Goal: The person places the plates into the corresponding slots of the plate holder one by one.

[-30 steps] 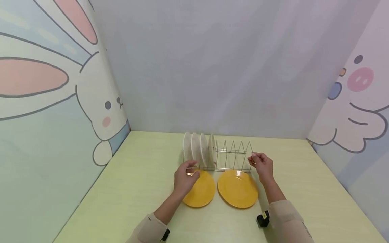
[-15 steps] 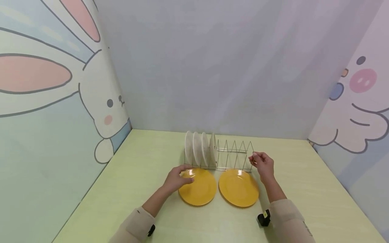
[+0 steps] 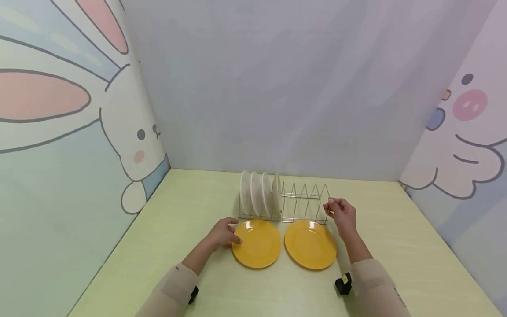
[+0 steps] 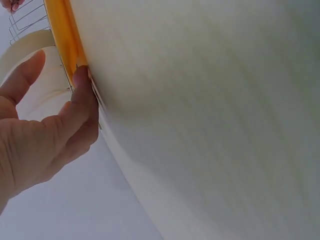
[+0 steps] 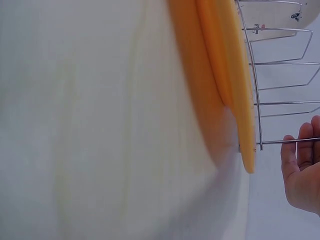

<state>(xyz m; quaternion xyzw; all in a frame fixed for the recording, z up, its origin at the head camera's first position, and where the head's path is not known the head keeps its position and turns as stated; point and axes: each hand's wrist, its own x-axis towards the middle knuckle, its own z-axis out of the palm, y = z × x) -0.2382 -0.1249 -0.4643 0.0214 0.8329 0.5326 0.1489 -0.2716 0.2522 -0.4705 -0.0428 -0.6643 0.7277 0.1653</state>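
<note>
My left hand (image 3: pixel 225 233) rests at the left rim of the left yellow plate (image 3: pixel 256 243), fingertips touching its edge and the thumb lifted free; in the left wrist view one finger (image 4: pixel 82 90) presses against the orange rim, but I cannot say the plate is truly pinched yet. My right hand (image 3: pixel 341 215) is curled at the right end of the wire rack (image 3: pixel 303 201), and from the head view its fingers seem to pinch the end wire, though the right wrist view shows only a slice of palm beside that wire, so I cannot be sure it grips it.

Both yellow plates lie flat on the surface (image 3: pixel 166 246) just in front of the rack, the right yellow plate (image 3: pixel 310 245) just beside the left one. Four white plates (image 3: pixel 259 193) stand on edge in the rack's left slots.

I judge the plate stiff, glossy and slippery, light enough for one hand, and liable to chip or crack if it knocks the wire. Lying flat, it offers only the rim; I would slip fingers under the edge with the thumb on top.

Whether the plate is ceramic or plastic I cannot tell. The wrist views are mostly blurred surface.
</note>
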